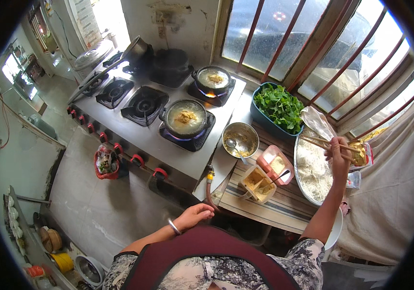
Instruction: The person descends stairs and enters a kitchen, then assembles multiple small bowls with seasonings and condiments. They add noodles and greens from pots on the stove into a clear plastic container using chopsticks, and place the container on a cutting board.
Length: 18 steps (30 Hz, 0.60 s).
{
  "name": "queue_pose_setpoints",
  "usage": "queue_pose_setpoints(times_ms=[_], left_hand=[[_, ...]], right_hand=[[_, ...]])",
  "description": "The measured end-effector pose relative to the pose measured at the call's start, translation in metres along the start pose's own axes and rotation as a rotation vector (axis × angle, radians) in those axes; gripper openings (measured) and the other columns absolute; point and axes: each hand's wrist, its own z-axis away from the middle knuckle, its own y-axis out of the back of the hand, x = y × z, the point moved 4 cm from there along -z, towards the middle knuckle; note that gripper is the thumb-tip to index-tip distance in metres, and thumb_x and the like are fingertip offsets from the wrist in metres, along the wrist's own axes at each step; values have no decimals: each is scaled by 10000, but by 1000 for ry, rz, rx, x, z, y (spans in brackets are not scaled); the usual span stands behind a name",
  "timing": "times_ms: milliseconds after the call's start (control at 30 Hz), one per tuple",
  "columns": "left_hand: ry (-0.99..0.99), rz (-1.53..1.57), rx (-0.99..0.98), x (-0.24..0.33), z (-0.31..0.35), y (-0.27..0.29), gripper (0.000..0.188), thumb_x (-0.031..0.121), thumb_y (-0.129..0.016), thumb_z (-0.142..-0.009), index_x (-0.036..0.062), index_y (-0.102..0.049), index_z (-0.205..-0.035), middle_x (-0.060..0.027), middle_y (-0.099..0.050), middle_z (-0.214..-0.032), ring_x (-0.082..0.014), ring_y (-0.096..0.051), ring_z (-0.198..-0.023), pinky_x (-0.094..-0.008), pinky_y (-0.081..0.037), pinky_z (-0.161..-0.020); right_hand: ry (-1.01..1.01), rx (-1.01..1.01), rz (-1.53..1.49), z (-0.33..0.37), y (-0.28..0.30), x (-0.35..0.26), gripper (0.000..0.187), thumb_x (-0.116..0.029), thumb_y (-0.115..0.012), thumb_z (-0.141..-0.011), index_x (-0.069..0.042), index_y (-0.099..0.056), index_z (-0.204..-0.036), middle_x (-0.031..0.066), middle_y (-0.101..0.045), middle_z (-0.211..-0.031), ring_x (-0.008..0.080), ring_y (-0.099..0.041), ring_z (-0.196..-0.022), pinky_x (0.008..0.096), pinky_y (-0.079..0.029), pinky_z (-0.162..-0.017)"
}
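Observation:
In my right hand (337,150) is a pair of long wooden chopsticks (319,141), closed on and pointing left over a large metal tray (296,176) of white noodles (314,169). My left hand (195,216) holds nothing; its fingers are loosely stretched near the gas hose (209,187) at the stove corner. Two dark pots with pale broth and a yellowish-brown heap, a nearer pot (185,119) and a farther pot (212,81), sit over lit burners. A steel bowl (241,140) with a spoon and yellowish residue stands between stove and noodles.
A blue basin (259,115) of leafy greens (279,105) stands by the barred window. Seasoning boxes, one white (259,183) and one pink (275,164), sit on the striped tabletop. A long-handled pan (137,50) rests at the stove's far left. A red basket (107,163) is below the knobs.

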Motion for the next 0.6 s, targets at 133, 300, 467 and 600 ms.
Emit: queue_pose_setpoints(times_ms=[133, 300, 467, 600], left_hand=[[-70, -1, -74, 9, 8, 15, 262, 153, -507, -917, -2, -509, -1128, -67, -586, -1037, -125, -557, -964, -268, -446, -870], [-85, -39, -50, 14, 39, 58, 271, 163, -505, -919, -4, -512, -1132, -70, -590, -1034, -130, -559, -970, -268, -444, -873], [-54, -22, -27, 9, 74, 108, 268, 162, -497, -923, -8, -510, -1130, -83, -589, -1046, -136, -561, -985, -266, -444, -876], [-29, -25, -70, 0, 91, 132, 247, 134, -492, -924, -2, -504, -1130, -81, -588, -1048, -138, -562, -989, -273, -450, -879]], right_hand=[[-18, -87, -479, 41, -100, -38, 260, -248, -424, -949, -18, -547, -952, 105, -585, -799, 208, -633, -662, 303, -535, -572], [-264, -47, -917, 83, -246, -33, 210, -180, -417, -943, -4, -523, -983, 151, -606, -862, 273, -641, -684, 340, -553, -599], [-240, 56, -899, 102, -309, -22, 186, -165, -419, -944, 4, -488, -974, 120, -578, -818, 270, -638, -664, 338, -559, -589], [-214, 110, -790, 103, -333, -19, 189, -165, -422, -944, 13, -486, -951, 123, -572, -808, 233, -629, -610, 300, -550, -547]])
